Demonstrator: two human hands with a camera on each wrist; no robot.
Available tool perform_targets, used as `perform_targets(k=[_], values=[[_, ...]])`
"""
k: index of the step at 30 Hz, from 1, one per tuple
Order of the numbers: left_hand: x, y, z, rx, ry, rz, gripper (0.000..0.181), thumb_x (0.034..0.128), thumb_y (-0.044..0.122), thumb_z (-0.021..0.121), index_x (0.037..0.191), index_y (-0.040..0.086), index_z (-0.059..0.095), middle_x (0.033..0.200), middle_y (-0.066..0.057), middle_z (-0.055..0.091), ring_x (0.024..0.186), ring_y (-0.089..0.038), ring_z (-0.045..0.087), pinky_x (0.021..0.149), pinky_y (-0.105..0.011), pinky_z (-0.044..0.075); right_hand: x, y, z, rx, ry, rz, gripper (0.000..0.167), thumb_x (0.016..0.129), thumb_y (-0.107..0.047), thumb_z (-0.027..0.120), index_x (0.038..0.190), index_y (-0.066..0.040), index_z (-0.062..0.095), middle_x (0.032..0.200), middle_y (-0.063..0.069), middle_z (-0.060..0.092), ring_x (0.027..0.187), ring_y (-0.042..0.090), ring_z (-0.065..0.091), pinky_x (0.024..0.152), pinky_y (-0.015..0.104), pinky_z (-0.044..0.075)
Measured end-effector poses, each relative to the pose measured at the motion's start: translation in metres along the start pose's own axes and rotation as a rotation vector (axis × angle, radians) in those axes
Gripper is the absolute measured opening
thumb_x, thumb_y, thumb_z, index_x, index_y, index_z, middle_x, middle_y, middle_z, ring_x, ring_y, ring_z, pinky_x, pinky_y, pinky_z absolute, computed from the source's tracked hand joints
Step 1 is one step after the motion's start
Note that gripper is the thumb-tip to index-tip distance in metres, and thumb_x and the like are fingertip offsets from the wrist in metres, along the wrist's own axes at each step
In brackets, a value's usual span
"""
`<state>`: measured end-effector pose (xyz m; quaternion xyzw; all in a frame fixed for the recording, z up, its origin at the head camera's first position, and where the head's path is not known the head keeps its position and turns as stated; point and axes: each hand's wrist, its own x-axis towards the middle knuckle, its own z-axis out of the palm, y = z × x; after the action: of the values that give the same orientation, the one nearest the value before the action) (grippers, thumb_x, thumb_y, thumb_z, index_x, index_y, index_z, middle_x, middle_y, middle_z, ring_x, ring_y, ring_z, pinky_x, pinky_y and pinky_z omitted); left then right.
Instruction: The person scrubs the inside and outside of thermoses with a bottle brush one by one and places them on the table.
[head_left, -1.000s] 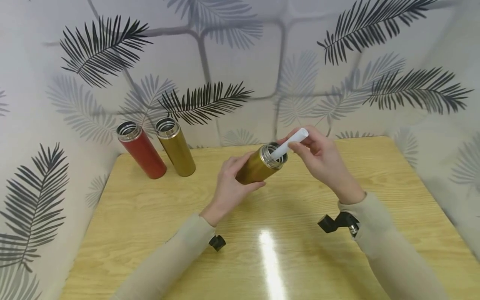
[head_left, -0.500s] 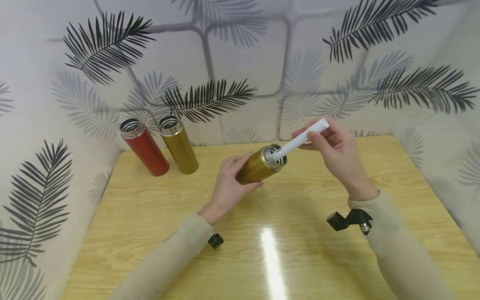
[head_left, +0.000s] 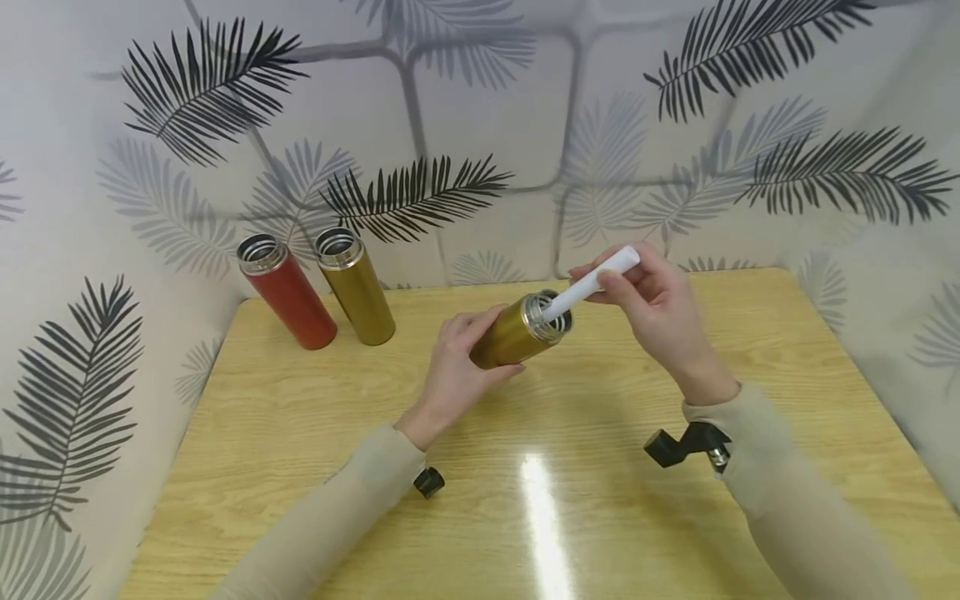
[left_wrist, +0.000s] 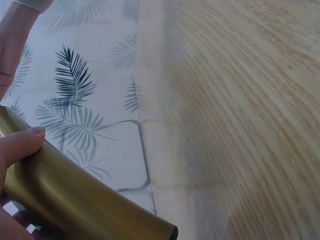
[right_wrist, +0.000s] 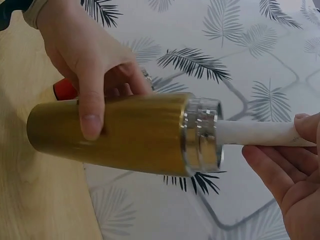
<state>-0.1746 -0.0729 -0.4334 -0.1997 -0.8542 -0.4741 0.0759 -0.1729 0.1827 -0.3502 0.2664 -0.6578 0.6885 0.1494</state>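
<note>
A gold thermos flask (head_left: 510, 335) without a lid is tilted with its steel mouth toward the right. My left hand (head_left: 457, 362) grips its body, thumb on the near side; the left wrist view shows the gold flask (left_wrist: 85, 195) too. A white tube (head_left: 588, 285) runs into the flask's mouth, its inner end hidden inside. My right hand (head_left: 651, 308) pinches the tube near its outer end. In the right wrist view the white tube (right_wrist: 260, 133) enters the steel neck (right_wrist: 202, 135) between my two hands.
A red flask (head_left: 292, 300) and a second gold flask (head_left: 360, 296), both lidless, stand upright at the back left of the wooden table (head_left: 300, 433). A leaf-patterned wall covering (head_left: 480, 125) rises right behind the table's back edge.
The right hand drew the white tube outward to the upper right, then moved it partly back toward the flask. My left hand and the flask have stayed almost in place.
</note>
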Motion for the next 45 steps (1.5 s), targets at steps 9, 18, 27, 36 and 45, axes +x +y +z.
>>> perform_targets(k=[9, 18, 27, 36, 45], values=[[0.0, 0.006, 0.003, 0.003, -0.003, 0.027, 0.078, 0.076, 0.02, 0.096, 0.146, 0.019, 0.062, 0.132, -0.011, 0.061, 0.118, -0.031, 0.05, 0.098, -0.051, 0.047, -0.004, 0.007, 0.013, 0.023, -0.037, -0.003, 0.012, 0.101, 0.016, 0.051, 0.111, 0.022, 0.054, 0.107, 0.009, 0.078, 0.1, 0.018, 0.075, 0.086, 0.032, 0.061], [-0.001, 0.001, -0.001, 0.021, 0.001, 0.022, 0.078, 0.0763, 0.02, 0.096, 0.146, 0.019, 0.061, 0.133, -0.011, 0.061, 0.122, -0.03, 0.051, 0.101, -0.052, 0.048, -0.004, -0.008, 0.001, 0.073, 0.074, -0.003, 0.015, 0.103, 0.008, 0.056, 0.111, 0.02, 0.057, 0.103, 0.011, 0.078, 0.1, 0.02, 0.075, 0.084, 0.033, 0.062], [-0.002, -0.002, -0.002, -0.002, -0.004, 0.002, 0.077, 0.0769, 0.019, 0.095, 0.146, 0.018, 0.061, 0.139, -0.01, 0.062, 0.125, -0.03, 0.051, 0.103, -0.053, 0.046, 0.002, -0.024, -0.013, 0.162, 0.115, -0.069, 0.011, 0.103, 0.007, 0.056, 0.109, 0.014, 0.062, 0.102, 0.018, 0.077, 0.099, 0.026, 0.076, 0.085, 0.034, 0.062], [0.001, 0.002, -0.001, -0.001, -0.012, 0.039, 0.078, 0.0762, 0.019, 0.095, 0.146, 0.018, 0.061, 0.139, -0.005, 0.066, 0.124, -0.027, 0.053, 0.104, -0.05, 0.043, 0.002, -0.03, -0.022, 0.162, 0.19, -0.097, 0.011, 0.101, 0.007, 0.059, 0.11, 0.014, 0.063, 0.1, 0.019, 0.076, 0.096, 0.027, 0.076, 0.081, 0.032, 0.063], [0.0, 0.007, -0.002, 0.027, -0.015, 0.075, 0.078, 0.0757, 0.018, 0.096, 0.146, 0.016, 0.06, 0.138, -0.01, 0.066, 0.122, -0.03, 0.054, 0.101, -0.051, 0.047, 0.008, -0.034, -0.032, 0.18, 0.244, -0.128, 0.011, 0.099, 0.011, 0.061, 0.106, 0.019, 0.063, 0.097, 0.022, 0.075, 0.092, 0.029, 0.075, 0.078, 0.035, 0.064]])
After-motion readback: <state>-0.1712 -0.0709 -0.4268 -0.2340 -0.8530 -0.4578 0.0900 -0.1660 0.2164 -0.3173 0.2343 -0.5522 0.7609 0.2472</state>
